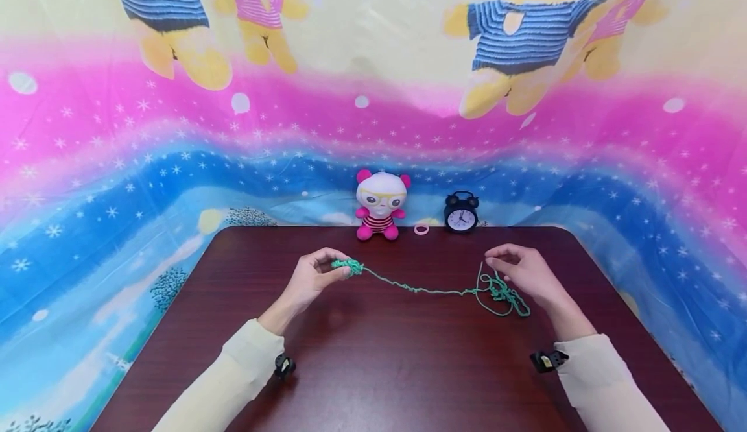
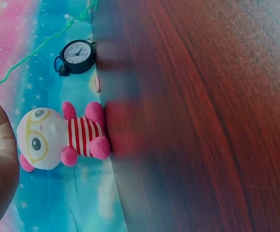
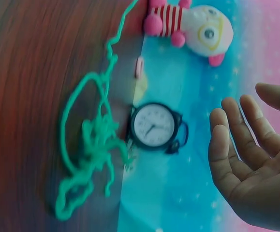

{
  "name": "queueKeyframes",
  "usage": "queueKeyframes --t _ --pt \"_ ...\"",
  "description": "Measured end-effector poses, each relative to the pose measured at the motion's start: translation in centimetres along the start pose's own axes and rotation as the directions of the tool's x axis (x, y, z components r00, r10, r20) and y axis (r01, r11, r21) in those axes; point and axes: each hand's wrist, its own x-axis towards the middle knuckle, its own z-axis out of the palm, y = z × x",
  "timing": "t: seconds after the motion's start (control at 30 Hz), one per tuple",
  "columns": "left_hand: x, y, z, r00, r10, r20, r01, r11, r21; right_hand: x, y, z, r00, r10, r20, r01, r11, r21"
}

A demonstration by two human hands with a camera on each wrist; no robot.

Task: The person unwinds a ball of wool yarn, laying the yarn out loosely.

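Note:
A bundle of green cord (image 1: 353, 267) is pinched between the thumb and fingers of my left hand (image 1: 309, 281). From it a knotted strand (image 1: 415, 289) runs rightward to a loose tangle with loops (image 1: 500, 292). My right hand (image 1: 530, 277) is right beside that tangle; in the right wrist view the hand (image 3: 258, 164) has its fingers spread and loosely bent, apart from the tangle (image 3: 98, 140). The left wrist view shows part of the left hand (image 2: 2, 154) at the edge, with cord (image 2: 21, 61) leading up from its fingertips.
A pink and white panda doll (image 1: 381, 205) sits at the back of the dark wooden table (image 1: 373, 367). Right of it are a small pink ring (image 1: 421, 230) and a black alarm clock (image 1: 461, 215). A patterned curtain (image 1: 373, 127) hangs behind and around the table.

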Motion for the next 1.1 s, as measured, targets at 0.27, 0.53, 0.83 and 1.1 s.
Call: queueKeyframes --t 0.27,0.53,0.83,1.1 --pt "0.0 0.0 0.2 1.000 -0.010 0.017 0.010 0.999 0.034 0.1 -1.9 2.8 0.997 -0.081 0.010 0.081 0.996 -0.035" --pt "0.0 0.0 0.3 0.999 -0.027 0.028 0.026 0.999 0.043 0.3 -3.9 5.5 0.988 -0.152 0.039 0.152 0.988 -0.008" --pt "0.0 0.0 0.5 0.999 0.003 0.041 -0.006 0.997 0.073 0.6 -6.2 8.6 0.976 -0.202 0.080 0.199 0.979 0.044" --pt "-0.1 0.2 0.7 0.999 0.015 0.048 -0.020 0.994 0.107 1.1 -7.7 10.7 0.967 -0.225 0.116 0.219 0.974 0.065"
